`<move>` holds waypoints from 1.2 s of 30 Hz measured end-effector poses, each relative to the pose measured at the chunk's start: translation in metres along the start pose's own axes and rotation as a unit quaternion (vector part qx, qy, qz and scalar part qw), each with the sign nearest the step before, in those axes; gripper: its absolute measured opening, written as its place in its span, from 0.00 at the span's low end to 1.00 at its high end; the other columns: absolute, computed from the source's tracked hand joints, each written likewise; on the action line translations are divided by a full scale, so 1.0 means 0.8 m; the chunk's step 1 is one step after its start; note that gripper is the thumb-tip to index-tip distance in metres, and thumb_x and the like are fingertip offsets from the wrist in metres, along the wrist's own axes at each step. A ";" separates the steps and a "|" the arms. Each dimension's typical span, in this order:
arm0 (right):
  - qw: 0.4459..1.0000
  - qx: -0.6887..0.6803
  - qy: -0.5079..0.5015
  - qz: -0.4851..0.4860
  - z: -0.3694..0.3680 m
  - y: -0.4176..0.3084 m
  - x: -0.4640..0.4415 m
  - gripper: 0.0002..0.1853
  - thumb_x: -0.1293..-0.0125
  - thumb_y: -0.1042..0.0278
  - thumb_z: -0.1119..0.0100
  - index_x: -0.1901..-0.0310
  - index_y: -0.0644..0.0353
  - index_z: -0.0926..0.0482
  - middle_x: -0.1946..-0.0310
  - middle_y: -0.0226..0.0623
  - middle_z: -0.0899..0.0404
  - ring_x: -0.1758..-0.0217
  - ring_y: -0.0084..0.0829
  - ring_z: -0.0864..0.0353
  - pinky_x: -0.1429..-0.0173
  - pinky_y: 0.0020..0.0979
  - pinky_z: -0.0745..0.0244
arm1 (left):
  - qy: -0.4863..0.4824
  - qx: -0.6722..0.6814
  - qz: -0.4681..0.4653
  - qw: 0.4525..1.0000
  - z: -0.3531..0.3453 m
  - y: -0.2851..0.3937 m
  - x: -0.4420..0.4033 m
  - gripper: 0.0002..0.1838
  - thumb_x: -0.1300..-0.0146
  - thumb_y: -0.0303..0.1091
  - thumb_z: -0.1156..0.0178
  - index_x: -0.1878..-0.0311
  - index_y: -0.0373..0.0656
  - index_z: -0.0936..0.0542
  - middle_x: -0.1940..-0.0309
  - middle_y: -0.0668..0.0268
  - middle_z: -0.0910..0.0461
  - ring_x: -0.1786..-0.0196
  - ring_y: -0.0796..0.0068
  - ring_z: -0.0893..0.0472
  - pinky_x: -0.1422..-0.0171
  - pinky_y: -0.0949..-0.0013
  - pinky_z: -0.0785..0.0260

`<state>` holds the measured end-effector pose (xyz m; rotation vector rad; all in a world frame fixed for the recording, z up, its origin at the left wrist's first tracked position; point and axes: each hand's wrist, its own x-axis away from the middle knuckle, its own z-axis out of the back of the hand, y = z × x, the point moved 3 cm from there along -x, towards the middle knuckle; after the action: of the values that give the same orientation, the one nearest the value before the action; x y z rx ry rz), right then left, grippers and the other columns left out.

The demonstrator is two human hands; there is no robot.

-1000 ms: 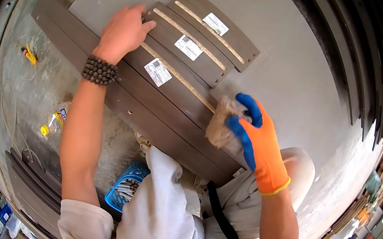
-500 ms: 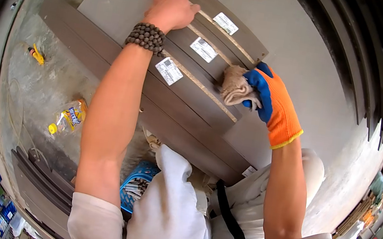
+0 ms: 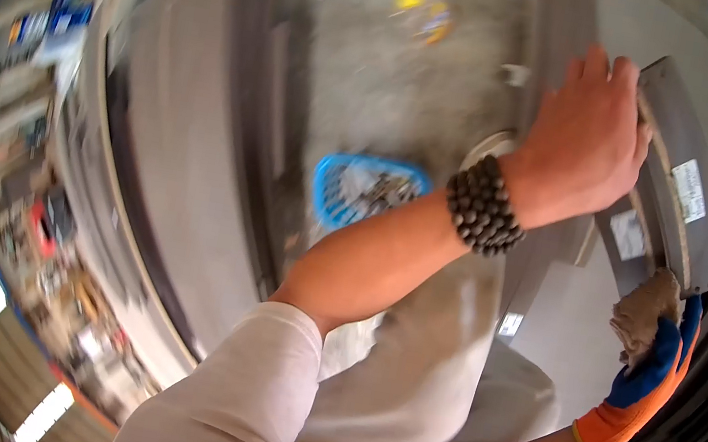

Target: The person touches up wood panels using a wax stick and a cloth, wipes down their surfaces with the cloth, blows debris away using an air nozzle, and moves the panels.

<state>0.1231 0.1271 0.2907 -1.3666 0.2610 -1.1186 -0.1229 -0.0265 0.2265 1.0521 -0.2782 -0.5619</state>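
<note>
Grey floor (image 3: 406, 95) spreads below — left hand (image 3: 585, 135) touching a labelled board (image 3: 680, 138), grip unclear; gloved right hand (image 3: 650, 374) clutching cloth (image 3: 646, 312).

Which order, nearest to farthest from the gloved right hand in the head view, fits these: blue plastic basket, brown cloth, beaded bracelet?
1. Brown cloth: in the gloved right hand.
2. Beaded bracelet: left of that hand, higher in view.
3. Blue plastic basket: farther left, past the bracelet.

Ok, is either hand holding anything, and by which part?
The gloved right hand holds a bunched cloth by its lower-right side, as pictured. The left hand is at the upper end of a labelled board; whether it grips cannot be told.
</note>
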 end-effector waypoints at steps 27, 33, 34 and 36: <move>0.745 0.494 -0.423 0.146 -0.232 0.346 0.091 0.16 0.23 0.65 0.39 0.40 0.58 0.10 0.52 0.46 0.06 0.49 0.40 0.06 0.45 0.38 0.13 | 0.548 0.298 0.608 0.492 0.268 -0.012 1.204 0.27 0.15 0.38 0.40 0.17 0.51 0.29 0.34 0.60 0.18 0.38 0.64 0.15 0.57 0.63 0.13; 0.579 0.746 -0.269 0.189 -0.406 0.295 -0.009 0.26 0.25 0.43 0.34 0.46 0.60 0.09 0.54 0.50 0.07 0.48 0.49 0.06 0.44 0.44 0.15 | 0.527 0.260 0.650 0.482 0.260 0.004 1.380 0.21 0.14 0.44 0.43 0.27 0.46 0.21 0.54 0.70 0.17 0.62 0.80 0.22 0.69 0.77 0.33; 0.550 0.759 -0.292 0.191 -0.436 0.293 -0.015 0.31 0.27 0.38 0.35 0.46 0.64 0.09 0.53 0.53 0.07 0.47 0.52 0.07 0.43 0.45 0.15 | 0.578 0.353 0.652 0.341 0.264 0.003 1.398 0.17 0.14 0.44 0.44 0.34 0.45 0.17 0.64 0.73 0.19 0.69 0.83 0.24 0.71 0.77 0.35; 0.520 0.771 -0.314 0.191 -0.478 0.308 -0.024 0.37 0.28 0.32 0.36 0.47 0.68 0.09 0.52 0.57 0.08 0.46 0.55 0.08 0.41 0.47 0.16 | 0.599 0.393 0.651 0.253 0.259 -0.003 1.431 0.15 0.15 0.46 0.45 0.52 0.47 0.18 0.75 0.76 0.28 0.78 0.85 0.32 0.77 0.75 0.40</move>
<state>-0.0459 -0.1485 -0.0300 0.0863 -0.8230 -0.0713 0.7247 -0.8224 0.2701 1.4043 0.0862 2.1988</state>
